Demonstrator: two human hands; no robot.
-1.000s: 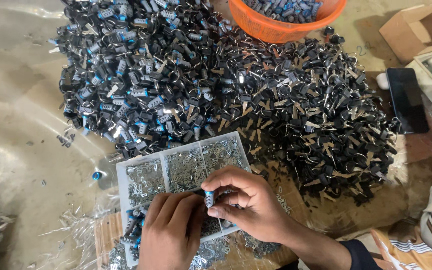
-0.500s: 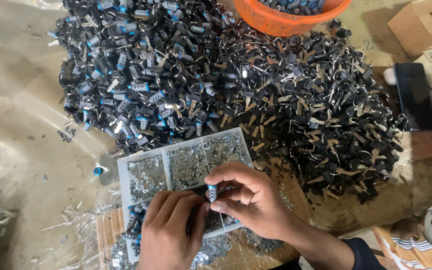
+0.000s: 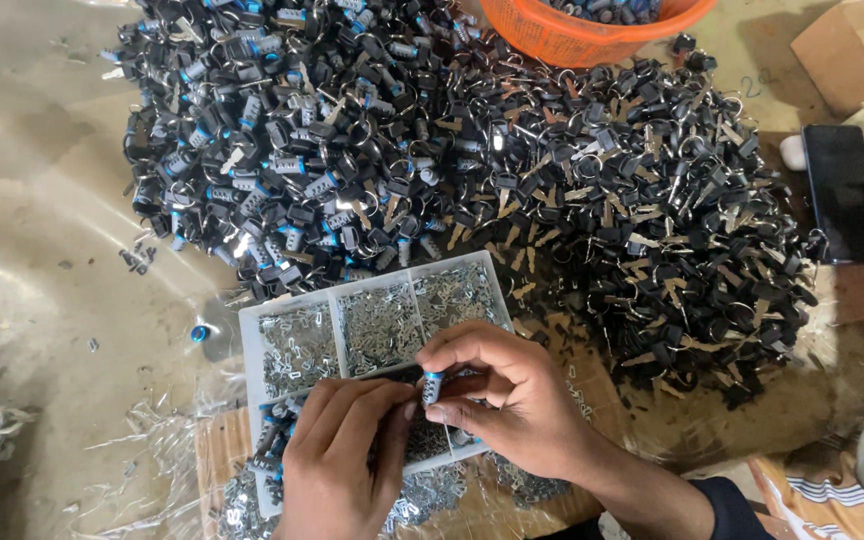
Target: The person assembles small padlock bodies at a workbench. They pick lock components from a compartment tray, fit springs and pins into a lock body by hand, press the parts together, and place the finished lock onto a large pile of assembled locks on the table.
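Observation:
My right hand (image 3: 512,400) pinches a small blue-and-black lock cylinder (image 3: 433,386) between thumb and fingers, just above a white divided tray (image 3: 248,330). My left hand (image 3: 337,460) rests fingers-down on the tray's lower half, its fingertips touching the cylinder's side. The tray's upper compartments hold several tiny silver metal pieces (image 3: 380,325). Its lower compartments are mostly hidden under my hands.
A big heap of black-headed keys on rings (image 3: 652,220) and blue-and-black lock cylinders (image 3: 272,150) lies beyond the tray. An orange basket (image 3: 572,35) stands at the top. A black phone (image 3: 842,190) and a cardboard box (image 3: 852,50) lie right. Clear plastic sheeting (image 3: 42,250) covers the surface.
Both hands stay over the tray with the small cylinder. The view has shifted slightly; the hands have hardly moved.

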